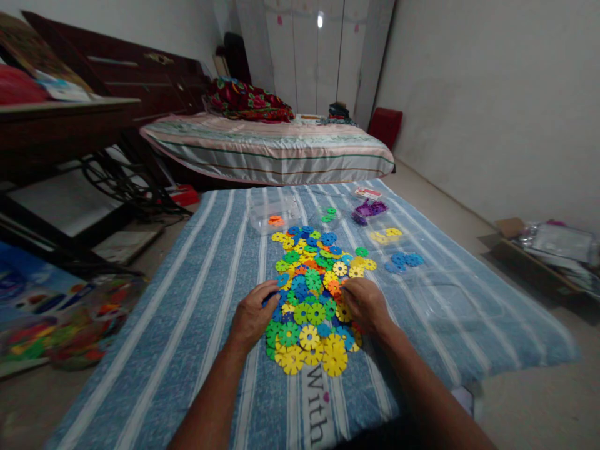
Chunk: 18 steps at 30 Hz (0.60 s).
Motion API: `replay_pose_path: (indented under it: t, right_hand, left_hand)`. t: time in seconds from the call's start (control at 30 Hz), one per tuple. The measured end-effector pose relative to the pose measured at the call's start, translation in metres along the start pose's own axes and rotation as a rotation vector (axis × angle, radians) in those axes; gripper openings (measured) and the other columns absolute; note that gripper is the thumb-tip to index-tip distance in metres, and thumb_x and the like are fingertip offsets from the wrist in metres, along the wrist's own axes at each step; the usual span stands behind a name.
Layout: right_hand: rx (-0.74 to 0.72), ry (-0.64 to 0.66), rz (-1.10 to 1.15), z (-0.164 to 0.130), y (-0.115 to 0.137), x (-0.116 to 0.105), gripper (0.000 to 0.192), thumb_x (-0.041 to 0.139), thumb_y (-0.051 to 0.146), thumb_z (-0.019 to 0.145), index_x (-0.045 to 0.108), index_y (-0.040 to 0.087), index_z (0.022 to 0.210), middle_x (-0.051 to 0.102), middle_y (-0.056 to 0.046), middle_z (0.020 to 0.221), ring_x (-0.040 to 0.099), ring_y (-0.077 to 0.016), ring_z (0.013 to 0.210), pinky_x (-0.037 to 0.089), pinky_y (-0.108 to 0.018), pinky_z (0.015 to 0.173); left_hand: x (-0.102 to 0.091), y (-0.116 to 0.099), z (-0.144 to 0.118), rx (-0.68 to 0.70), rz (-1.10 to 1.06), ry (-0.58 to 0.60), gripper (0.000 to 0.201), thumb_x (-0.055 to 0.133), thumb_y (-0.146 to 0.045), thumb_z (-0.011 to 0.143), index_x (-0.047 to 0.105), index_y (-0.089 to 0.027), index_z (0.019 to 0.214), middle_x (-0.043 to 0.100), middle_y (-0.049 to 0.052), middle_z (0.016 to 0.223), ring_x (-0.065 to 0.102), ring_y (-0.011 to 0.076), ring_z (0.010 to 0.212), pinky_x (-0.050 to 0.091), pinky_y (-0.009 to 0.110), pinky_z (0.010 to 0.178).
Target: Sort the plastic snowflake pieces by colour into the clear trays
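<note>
Slotted discs (316, 314) lie in a loose, mixed-colour heap on the cloth-covered surface (187, 312), between the left hand (253, 312) and the right hand (368, 304). Left: fingers partly curled at the heap's edge, thumb close to a dark blue disc (272, 301); whether the disc is pinched cannot be told. Right: fingers bent inward beside an orange disc (334, 287), tips partly hidden; any hold cannot be confirmed. The forearms (213, 390) reach forward and converge. Lift discs singly by the rim; overlapping slots could catch. Apply light pressure, as the heap could spread. Beyond it lie orange pieces (276, 220), green discs (330, 212), purple pieces (370, 210), yellow discs (392, 232) and blue discs (406, 259).
</note>
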State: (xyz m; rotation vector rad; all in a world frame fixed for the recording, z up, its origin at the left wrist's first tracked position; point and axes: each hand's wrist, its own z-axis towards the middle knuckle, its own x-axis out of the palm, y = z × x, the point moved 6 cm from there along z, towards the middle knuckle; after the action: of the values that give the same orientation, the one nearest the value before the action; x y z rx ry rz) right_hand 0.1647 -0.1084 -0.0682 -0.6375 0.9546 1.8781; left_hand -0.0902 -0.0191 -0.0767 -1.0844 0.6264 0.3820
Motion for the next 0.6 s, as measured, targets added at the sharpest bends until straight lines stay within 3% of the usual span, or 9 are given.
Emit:
replay_pose_path:
  t: [0.13,0.23,0.37,0.47,0.6]
  right_hand:
    - [0.052,-0.037,-0.069,0.013,-0.018,-0.021,0.028,0.043,0.024,0.094,0.066,0.021,0.078,0.066,-0.006,0.077,0.058,-0.0181,0.077,0.042,-0.029,0.074]
    - [0.118,-0.159,-0.19,0.03,-0.042,-0.053,0.026,0.045,0.023,0.092,0.067,0.02,0.08,0.066,-0.007,0.077,0.058,-0.0196,0.078,0.042,-0.03,0.076]
    - [0.294,-0.339,-0.407,0.042,-0.069,-0.091,0.021,0.049,0.021,0.088,0.068,0.015,0.097,0.067,-0.012,0.087,0.057,-0.0241,0.084,0.04,-0.035,0.079]
    - [0.286,-0.287,-0.403,0.044,-0.066,-0.083,0.021,0.051,0.019,0.087,0.067,0.015,0.1,0.067,-0.012,0.09,0.057,-0.0248,0.086,0.039,-0.035,0.079]
    - [0.164,-0.016,-0.281,0.047,-0.044,-0.033,0.019,0.05,0.017,0.089,0.069,0.019,0.088,0.067,-0.008,0.085,0.056,-0.0205,0.082,0.038,-0.03,0.076]
  left_hand:
    - [0.0,0.0,0.0,0.005,-0.001,-0.007,0.028,0.055,-0.04,0.082,0.072,-0.021,0.093,0.071,0.007,0.116,0.064,0.0229,0.111,0.048,0.04,0.104]
    - [0.0,0.001,0.0,0.004,0.005,-0.008,0.028,0.055,-0.04,0.081,0.073,-0.022,0.093,0.071,0.006,0.116,0.064,0.023,0.111,0.048,0.04,0.104]
    - [0.001,0.002,0.001,0.008,0.009,-0.004,0.029,0.055,-0.04,0.082,0.073,-0.021,0.094,0.071,0.008,0.115,0.065,0.0237,0.11,0.048,0.041,0.104]
    - [0.001,0.002,0.001,0.008,0.013,-0.008,0.029,0.055,-0.04,0.082,0.073,-0.02,0.093,0.071,0.008,0.115,0.065,0.0241,0.111,0.047,0.042,0.104]
    - [0.0,0.001,0.0,0.01,0.017,-0.001,0.028,0.055,-0.039,0.082,0.072,-0.02,0.093,0.071,0.008,0.115,0.065,0.0238,0.11,0.048,0.041,0.104]
